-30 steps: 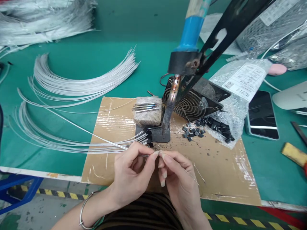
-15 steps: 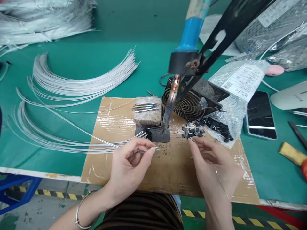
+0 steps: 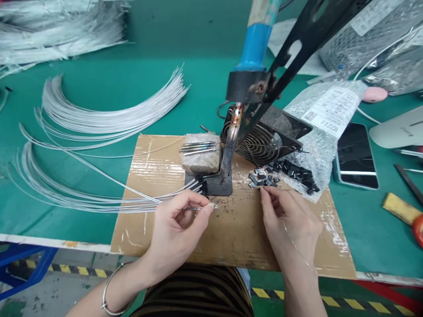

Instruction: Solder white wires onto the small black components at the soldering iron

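1. Whereas a second ago both hands met at the wire's end, the right hand point(image 3: 291, 215) has since parted from it and now reaches far and right, its fingertips touching the nearest of the small black components point(image 3: 264, 179) spilled on the cardboard sheet point(image 3: 238, 229); whether one is pinched yet cannot be told.
2. Holding as before, the left hand point(image 3: 180, 229) pinches a thin silver wire point(image 3: 99, 169) between thumb and forefinger, its tip just near of the black metal stand point(image 3: 214, 185).
3. Above that stand hangs the blue-handled soldering iron point(image 3: 246, 75), with a fan point(image 3: 261, 141) behind.
4. Close left, finished wires point(image 3: 178, 193) fan across the working spot; a bubble bag point(image 3: 317, 132) and a phone point(image 3: 355, 154) lie right.
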{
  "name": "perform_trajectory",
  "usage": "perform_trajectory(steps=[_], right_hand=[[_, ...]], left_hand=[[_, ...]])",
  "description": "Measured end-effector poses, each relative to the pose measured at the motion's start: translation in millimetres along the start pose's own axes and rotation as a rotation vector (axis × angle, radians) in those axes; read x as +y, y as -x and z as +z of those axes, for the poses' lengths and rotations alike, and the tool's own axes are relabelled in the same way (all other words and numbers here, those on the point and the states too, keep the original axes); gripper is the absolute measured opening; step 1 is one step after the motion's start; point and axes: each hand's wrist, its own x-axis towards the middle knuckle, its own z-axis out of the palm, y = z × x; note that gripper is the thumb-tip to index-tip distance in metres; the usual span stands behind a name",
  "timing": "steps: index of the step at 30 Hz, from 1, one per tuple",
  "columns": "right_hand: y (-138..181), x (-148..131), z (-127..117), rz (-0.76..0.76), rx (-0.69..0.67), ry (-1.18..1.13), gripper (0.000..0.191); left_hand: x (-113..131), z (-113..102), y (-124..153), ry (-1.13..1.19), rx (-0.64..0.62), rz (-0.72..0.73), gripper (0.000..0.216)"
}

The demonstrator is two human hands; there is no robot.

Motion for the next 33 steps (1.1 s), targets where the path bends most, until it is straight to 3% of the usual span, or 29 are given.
perform_trajectory(steps=[10,12,16,19,22,28,33], right_hand=[[2.2,0.5,1.6,0.106,-0.091,-0.033,0.031],[3.2,-3.0,-0.7,0.185,-0.095,-0.079,0.034],[5.3,-15.7,-6.5,0.565,-0.106,-0.525,0.034],[4.2,-28.0,-11.1,0.706,-0.061,-0.792,0.028],[2.7,-38.6,-14.5,0.681,-0.051,-0.896,0.019],[6.1,-60.2,-15.7,0.664,-0.223,-1.106,0.005],[8.7,-71.7,-15.0,0.617,-0.283,-1.189,0.011]], left_hand=[[1.8,0.3,0.4,0.009,-0.001,-0.049,0.011],[3.4,-0.3,0.4,0.016,0.003,-0.059,0.012],[4.2,-0.6,-0.5,0.030,-0.022,-0.070,0.013],[5.6,-0.3,-2.2,0.025,-0.029,-0.071,0.012],[9.0,0.0,-4.3,0.055,-0.041,-0.052,0.010],[14.7,-0.2,-6.5,0.166,-0.099,-0.078,0.012],[18.2,0.4,-8.6,0.245,-0.149,-0.093,0.014]])
